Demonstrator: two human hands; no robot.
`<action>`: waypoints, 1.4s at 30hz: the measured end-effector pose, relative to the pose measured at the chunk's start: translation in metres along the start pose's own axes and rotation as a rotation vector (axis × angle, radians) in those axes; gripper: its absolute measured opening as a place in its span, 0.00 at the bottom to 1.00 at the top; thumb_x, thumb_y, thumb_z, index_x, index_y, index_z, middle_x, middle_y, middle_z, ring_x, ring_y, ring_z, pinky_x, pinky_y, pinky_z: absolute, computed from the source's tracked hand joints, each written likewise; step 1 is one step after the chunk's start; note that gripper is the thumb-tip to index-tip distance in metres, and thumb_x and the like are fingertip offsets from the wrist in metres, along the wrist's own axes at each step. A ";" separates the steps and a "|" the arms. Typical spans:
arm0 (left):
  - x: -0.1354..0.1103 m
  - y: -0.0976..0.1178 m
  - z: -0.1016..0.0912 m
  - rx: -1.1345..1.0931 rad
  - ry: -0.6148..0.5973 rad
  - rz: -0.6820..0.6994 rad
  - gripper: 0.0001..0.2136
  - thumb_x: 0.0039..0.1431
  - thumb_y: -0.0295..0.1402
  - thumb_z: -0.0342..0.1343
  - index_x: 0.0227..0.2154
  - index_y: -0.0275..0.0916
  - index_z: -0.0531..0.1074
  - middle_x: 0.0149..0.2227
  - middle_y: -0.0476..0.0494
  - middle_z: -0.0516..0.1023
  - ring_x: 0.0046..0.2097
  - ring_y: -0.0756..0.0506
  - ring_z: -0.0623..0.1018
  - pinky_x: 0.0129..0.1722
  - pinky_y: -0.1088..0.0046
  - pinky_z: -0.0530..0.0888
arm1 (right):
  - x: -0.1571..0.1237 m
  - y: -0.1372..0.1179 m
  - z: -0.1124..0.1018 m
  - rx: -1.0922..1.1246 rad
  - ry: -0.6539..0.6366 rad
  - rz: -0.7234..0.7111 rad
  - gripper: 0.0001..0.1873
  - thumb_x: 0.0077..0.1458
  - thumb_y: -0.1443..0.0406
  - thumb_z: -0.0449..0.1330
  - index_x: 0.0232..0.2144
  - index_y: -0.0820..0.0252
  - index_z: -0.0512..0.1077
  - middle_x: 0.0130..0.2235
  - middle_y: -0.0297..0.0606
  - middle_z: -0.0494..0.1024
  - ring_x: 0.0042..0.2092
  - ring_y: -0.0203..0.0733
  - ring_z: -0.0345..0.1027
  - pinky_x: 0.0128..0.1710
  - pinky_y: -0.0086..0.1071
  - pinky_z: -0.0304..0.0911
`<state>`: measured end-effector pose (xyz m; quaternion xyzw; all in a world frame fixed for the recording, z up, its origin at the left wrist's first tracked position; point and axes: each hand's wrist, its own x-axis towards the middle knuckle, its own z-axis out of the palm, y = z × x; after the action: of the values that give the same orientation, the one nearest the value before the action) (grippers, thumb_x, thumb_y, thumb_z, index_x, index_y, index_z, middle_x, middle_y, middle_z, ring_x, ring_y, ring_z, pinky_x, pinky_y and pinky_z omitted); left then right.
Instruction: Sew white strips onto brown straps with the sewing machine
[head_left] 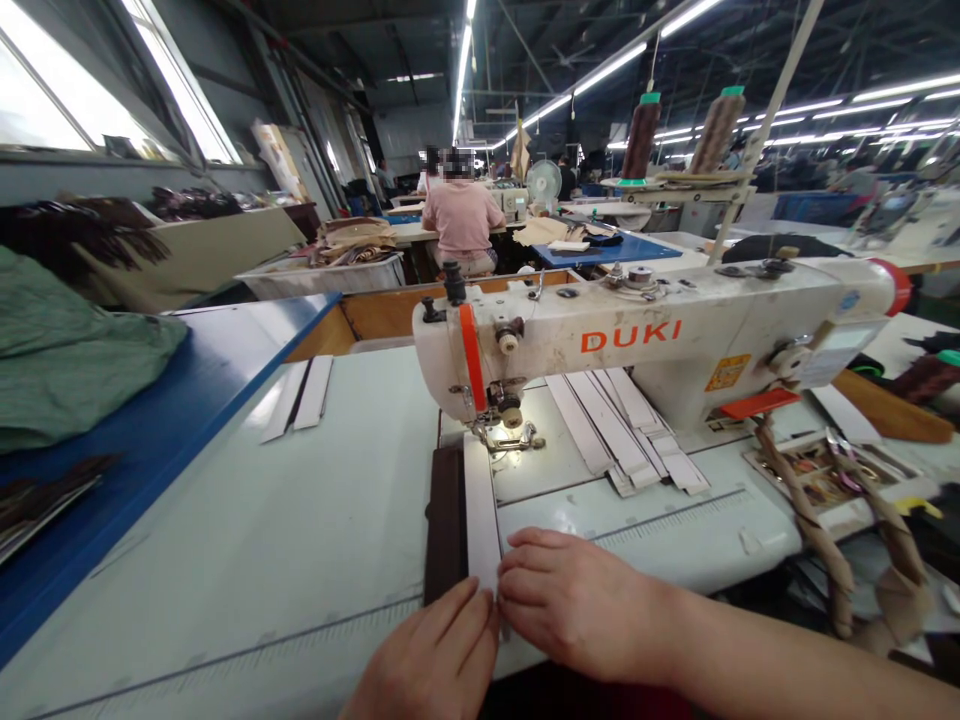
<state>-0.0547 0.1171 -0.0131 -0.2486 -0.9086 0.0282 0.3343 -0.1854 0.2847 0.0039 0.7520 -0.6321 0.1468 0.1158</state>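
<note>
A white strip (481, 510) lies lengthwise under the head of the sewing machine (555, 330), its far end near the presser foot (514, 440). Along its left side runs a dark brown strip (447, 520), partly under or against it; which, I cannot tell. My left hand (435, 650) is closed on the near end of the white strip, fingers together. My right hand (570, 600) has its fingers curled at the strip's right edge, fingertips close to those of my left hand. The strip's near end is hidden beneath the fingers.
Several white strips (611, 430) lie right of the needle, and more strips (311, 392) at the left. A tool tray (892, 485) sits at the right edge. Green cloth (75, 345) covers part of the blue table (232, 350). Ahead sits a person in pink (463, 220).
</note>
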 end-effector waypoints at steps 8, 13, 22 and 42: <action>0.005 0.002 0.002 0.008 0.031 -0.022 0.18 0.68 0.23 0.37 0.35 0.34 0.74 0.35 0.44 0.81 0.38 0.47 0.79 0.39 0.74 0.74 | -0.001 0.005 0.008 -0.045 0.162 -0.111 0.12 0.60 0.70 0.52 0.27 0.65 0.72 0.31 0.39 0.74 0.35 0.41 0.66 0.48 0.35 0.62; 0.000 0.002 0.005 -0.010 0.028 -0.026 0.17 0.66 0.22 0.39 0.36 0.34 0.75 0.36 0.43 0.80 0.40 0.47 0.79 0.39 0.73 0.74 | -0.001 0.009 0.009 -0.062 0.212 -0.186 0.12 0.60 0.71 0.53 0.28 0.67 0.73 0.30 0.40 0.74 0.34 0.41 0.67 0.46 0.36 0.63; 0.005 0.006 0.006 -0.014 0.033 -0.033 0.18 0.67 0.23 0.38 0.35 0.33 0.74 0.35 0.43 0.80 0.38 0.47 0.79 0.37 0.73 0.75 | -0.005 0.012 0.007 -0.018 0.175 -0.161 0.12 0.61 0.71 0.52 0.28 0.67 0.73 0.31 0.39 0.74 0.36 0.40 0.67 0.48 0.35 0.63; 0.041 -0.065 0.043 0.075 -0.338 -0.197 0.21 0.61 0.33 0.46 0.53 0.25 0.64 0.53 0.26 0.73 0.54 0.35 0.74 0.51 0.56 0.74 | -0.005 0.010 0.005 0.094 0.095 -0.081 0.13 0.60 0.72 0.51 0.27 0.67 0.73 0.31 0.38 0.74 0.38 0.40 0.68 0.48 0.32 0.64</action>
<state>-0.1364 0.0850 -0.0078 -0.1374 -0.9701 0.0707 0.1874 -0.1961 0.2855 -0.0029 0.7738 -0.5873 0.2068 0.1162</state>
